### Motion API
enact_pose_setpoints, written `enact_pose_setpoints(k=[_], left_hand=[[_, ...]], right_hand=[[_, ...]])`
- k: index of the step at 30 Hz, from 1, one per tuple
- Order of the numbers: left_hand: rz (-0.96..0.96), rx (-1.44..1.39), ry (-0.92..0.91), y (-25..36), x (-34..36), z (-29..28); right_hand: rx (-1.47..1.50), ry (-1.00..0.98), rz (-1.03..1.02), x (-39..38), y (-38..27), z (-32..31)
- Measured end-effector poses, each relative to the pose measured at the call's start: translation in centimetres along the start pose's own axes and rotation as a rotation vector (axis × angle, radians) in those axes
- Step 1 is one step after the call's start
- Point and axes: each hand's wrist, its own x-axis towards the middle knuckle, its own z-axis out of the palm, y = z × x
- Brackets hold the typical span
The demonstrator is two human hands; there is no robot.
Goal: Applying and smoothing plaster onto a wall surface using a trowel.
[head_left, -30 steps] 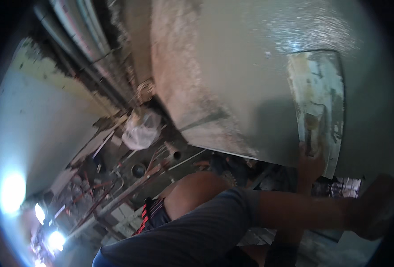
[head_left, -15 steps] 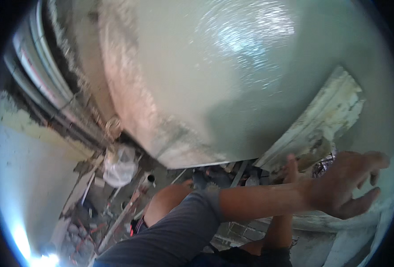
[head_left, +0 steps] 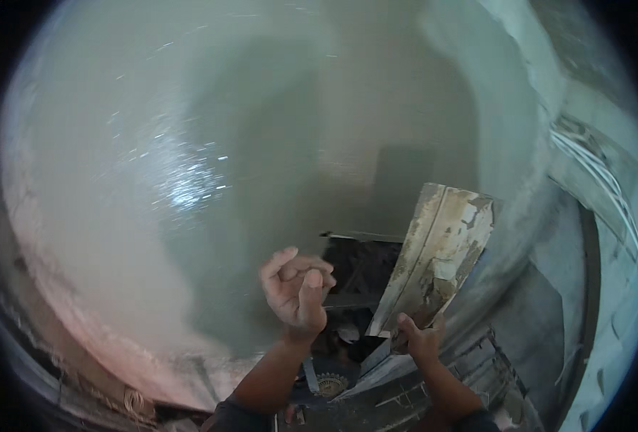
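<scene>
A long flat board [head_left: 434, 266], pale and crusted with peeling, flaking material, stands tilted against or just in front of the smooth grey wet-looking wall [head_left: 275, 129]. My right hand [head_left: 421, 338] grips its lower end, thumb across the near face and the other fingers hidden behind. Raised before the wall, left of the board, is my left hand [head_left: 296, 289]. Its fingers are loosely curled with the thumb apart, and nothing shows in it.
Below, a dark gap [head_left: 355, 270] opens at the wall's lower edge. Rubble and scraps [head_left: 405, 396] lie around my forearms. A bundle of pale conduits [head_left: 607, 180] runs along the right side. A coil [head_left: 135, 403] sits at the lower left.
My view has swung right, so the board now appears upright near the lower middle. My left arm has drawn back from across the board, uncovering my right hand's grip on it.
</scene>
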Motion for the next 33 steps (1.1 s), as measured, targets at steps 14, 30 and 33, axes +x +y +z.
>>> enact_pose_setpoints(k=[14,30,33], left_hand=[[-0.388,0.445,-1.446,-3.8,-6.3,-0.6],[-0.7,0.473,-0.695,-6.4,-16.2,0.1],[-0.819,0.502,-0.589,-6.7,-14.1,-0.5]], right_hand=[[0.004,0.228,0.107,-1.5,-2.9,2.0],[-0.113,-0.211,0.216,-2.9,-2.5,2.7],[-0.268,-0.31,0.001,-5.4,-1.6,1.9]])
